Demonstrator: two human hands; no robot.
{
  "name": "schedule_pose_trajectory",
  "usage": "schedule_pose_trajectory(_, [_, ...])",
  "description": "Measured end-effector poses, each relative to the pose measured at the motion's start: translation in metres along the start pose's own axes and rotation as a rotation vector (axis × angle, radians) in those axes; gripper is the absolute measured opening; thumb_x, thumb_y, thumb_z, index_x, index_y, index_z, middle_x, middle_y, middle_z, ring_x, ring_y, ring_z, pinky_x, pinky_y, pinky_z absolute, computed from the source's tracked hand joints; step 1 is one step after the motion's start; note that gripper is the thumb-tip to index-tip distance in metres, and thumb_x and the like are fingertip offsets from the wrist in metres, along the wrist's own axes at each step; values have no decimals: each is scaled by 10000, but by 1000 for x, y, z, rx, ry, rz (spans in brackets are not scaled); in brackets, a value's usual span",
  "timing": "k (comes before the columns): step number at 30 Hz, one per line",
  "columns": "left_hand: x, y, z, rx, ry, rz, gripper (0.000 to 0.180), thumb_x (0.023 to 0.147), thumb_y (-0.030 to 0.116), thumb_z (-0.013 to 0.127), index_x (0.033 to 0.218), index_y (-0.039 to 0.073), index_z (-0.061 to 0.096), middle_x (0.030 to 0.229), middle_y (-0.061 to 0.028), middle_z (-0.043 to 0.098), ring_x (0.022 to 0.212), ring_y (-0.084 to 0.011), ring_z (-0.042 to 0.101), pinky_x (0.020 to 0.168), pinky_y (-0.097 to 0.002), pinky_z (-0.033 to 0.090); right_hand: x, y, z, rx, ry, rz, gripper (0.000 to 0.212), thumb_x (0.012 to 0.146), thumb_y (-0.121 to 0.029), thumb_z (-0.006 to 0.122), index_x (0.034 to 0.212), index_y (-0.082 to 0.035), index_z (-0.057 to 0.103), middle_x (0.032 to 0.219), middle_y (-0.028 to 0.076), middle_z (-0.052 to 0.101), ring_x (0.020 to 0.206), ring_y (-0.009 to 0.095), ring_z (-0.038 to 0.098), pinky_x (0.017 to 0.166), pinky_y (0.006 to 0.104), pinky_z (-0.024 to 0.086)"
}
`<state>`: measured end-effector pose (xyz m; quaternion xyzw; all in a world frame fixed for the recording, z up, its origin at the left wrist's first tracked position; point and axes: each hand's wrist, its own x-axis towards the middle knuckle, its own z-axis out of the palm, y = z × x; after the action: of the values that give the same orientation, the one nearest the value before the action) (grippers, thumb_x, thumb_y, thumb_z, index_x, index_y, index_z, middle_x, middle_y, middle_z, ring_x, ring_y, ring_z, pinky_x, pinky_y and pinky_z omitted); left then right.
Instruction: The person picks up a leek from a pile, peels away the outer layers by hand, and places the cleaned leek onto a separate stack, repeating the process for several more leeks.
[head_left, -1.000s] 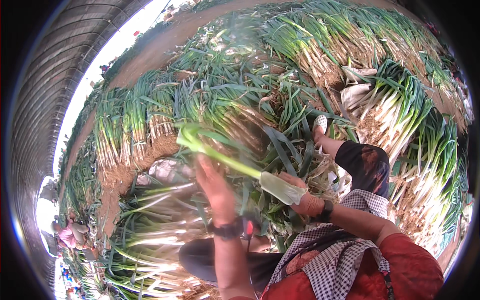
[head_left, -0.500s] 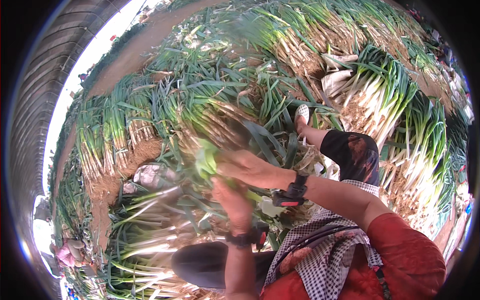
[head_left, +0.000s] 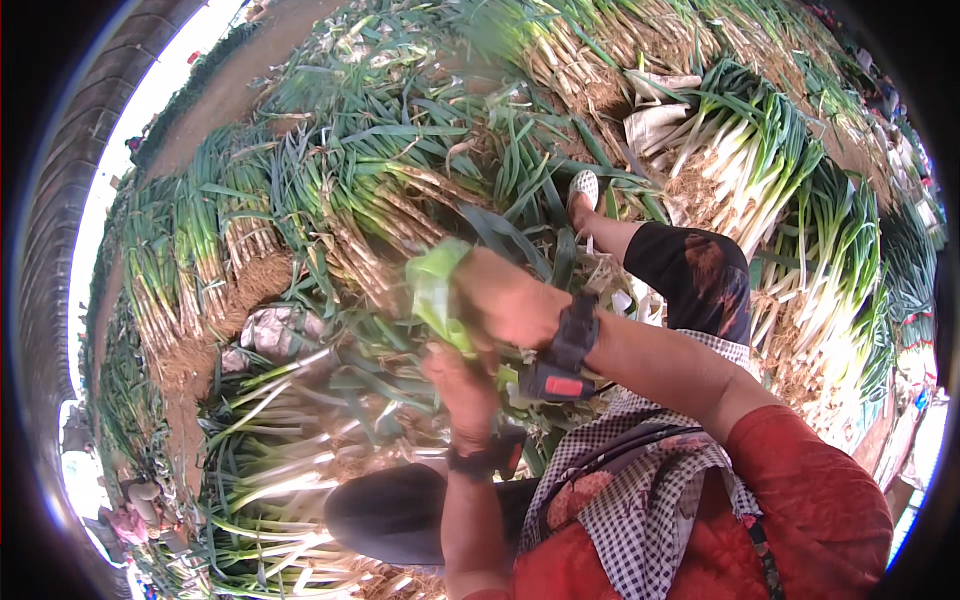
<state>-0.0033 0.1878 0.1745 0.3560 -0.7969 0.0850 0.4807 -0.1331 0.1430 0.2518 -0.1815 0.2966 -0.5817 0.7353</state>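
My right hand [head_left: 512,298], blurred at the fingers, is closed round a pale green, broad, folded leek leaf [head_left: 438,292]. Just below it, my left hand [head_left: 464,388] has bent fingers pressed at the leaf's lower end. How much of the leaf sits inside the fingers is hidden. Both hands are close together over loose green leaves, between my bent knees. Left of my left knee lies a heap of cleaned leeks [head_left: 285,490] with long white stalks.
Bunches of untrimmed leeks [head_left: 240,235] with brown, soil-covered stalks lie ahead and to the left. White-stalked leeks [head_left: 760,190] are piled at the right. A crumpled pale sack [head_left: 275,332] rests near the cleaned heap. My right foot [head_left: 584,190] stands among leaves.
My right hand has turned at the wrist, and the pale green leaf now shows wider and more upright. My left hand stays just beneath it. The whole scene has shifted slightly left.
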Motion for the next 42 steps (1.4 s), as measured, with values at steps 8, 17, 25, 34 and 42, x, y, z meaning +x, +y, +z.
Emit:
schedule_pose_trajectory(8, [46,18,-21,-1349,6,-1151,474,1018,412,435,1265,16,517,1075,-68,569,965,-177,552,877,-328,449,-27,15,-72,-1668,111,-578,158,908,-167,605,1002,-41,617,831,220,626,770,368,640,643,424,506])
schedule_pose_trajectory(17, [39,17,-11,-1467,-19,-1049,452,986,320,536,1322,18,517,1349,-121,533,1227,-238,503,1068,-409,370,-58,2,-17,-893,-71,-396,217,879,-147,628,989,40,611,674,123,596,546,153,557,502,302,451])
schedule_pose_trajectory(25, [44,19,-17,-1354,-94,-1062,466,977,283,558,1329,-17,506,1246,-91,600,1077,-189,581,983,-364,434,-62,-6,-22,-895,-133,-287,197,900,-117,559,808,51,602,618,123,606,444,125,540,432,277,455])
schedule_pose_trajectory(34, [21,-5,-26,-692,-409,-816,515,958,360,569,1299,-18,493,1271,-120,530,1175,-250,502,1034,-433,373,-45,26,-72,-160,93,178,164,926,-133,530,898,7,611,626,74,622,453,155,594,415,277,496])
schedule_pose_trajectory(42, [31,0,-25,-1383,-113,-1105,390,973,290,550,1272,41,538,1358,-156,507,1370,-289,370,1142,-525,237,-68,23,-99,-1572,37,-377,276,900,-149,574,1115,23,561,714,145,622,653,333,643,624,403,532])
